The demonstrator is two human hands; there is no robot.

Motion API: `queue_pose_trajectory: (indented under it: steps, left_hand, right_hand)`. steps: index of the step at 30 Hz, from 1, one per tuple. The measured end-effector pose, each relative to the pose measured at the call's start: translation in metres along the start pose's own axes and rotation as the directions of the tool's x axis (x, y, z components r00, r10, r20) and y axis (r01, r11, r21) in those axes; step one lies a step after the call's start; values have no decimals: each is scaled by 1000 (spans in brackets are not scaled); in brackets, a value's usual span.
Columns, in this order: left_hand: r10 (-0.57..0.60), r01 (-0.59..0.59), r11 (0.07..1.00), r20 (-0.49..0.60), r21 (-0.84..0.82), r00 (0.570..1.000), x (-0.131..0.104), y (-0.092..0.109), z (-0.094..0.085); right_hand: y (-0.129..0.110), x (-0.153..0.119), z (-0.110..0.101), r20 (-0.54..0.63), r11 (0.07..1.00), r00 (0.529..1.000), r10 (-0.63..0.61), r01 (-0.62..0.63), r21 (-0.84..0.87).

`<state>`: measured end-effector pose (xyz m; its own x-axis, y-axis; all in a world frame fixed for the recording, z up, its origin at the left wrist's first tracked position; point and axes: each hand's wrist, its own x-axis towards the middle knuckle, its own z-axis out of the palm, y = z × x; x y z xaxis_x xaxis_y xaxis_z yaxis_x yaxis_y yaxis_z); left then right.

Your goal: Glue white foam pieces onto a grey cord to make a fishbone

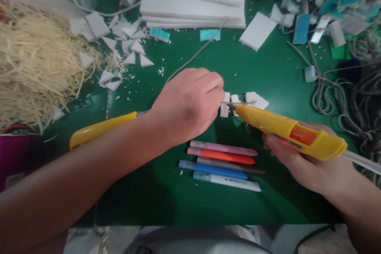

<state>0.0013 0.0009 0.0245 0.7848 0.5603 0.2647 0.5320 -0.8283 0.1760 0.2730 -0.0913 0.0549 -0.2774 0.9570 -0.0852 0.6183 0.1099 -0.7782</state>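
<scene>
My right hand (300, 164) is wrapped round a yellow hot glue gun (268, 123), a clear glue stick (361, 161) poking from its back. The nozzle tip meets small white foam pieces (257, 100) lying in a row on the green table. My left hand (190, 105) is closed, knuckles up, at the left end of that row. A thin grey cord (196, 53) runs into this hand and shows again along the foam pieces; the fingertips themselves are hidden. Under my left forearm lies a yellow-handled cutter (102, 129).
Several coloured markers (223, 162) lie just in front of my hands. White foam sheets (193, 8) are stacked at the back. Foam scraps (131, 43) and straw-like shreds (38, 63) spread on the left. Offcuts (321, 0) and tangled grey cord (324, 91) crowd the right.
</scene>
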Motion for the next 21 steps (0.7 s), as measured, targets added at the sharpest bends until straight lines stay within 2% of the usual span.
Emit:
queue_pose_trajectory:
  steps: [6, 13, 17, 21]
  left_hand:
    - [94, -91, 995, -78, 36, 993, -5, -4, 4]
    - [146, -136, 986, -95, 99, 985, -4, -2, 4]
    - [131, -119, 986, -106, 115, 986, -5, -2, 4]
    - [103, -95, 991, -86, 93, 991, -4, -2, 3]
  right_hand:
    - [7, -4, -4, 9, 999, 999, -36, 36, -29]
    - [-8, 2, 3, -77, 999, 997, 22, -18, 45]
    - [-11, 3, 7, -86, 992, 992, 96, -88, 88]
    - [-11, 4, 8, -63, 990, 992, 109, -103, 93]
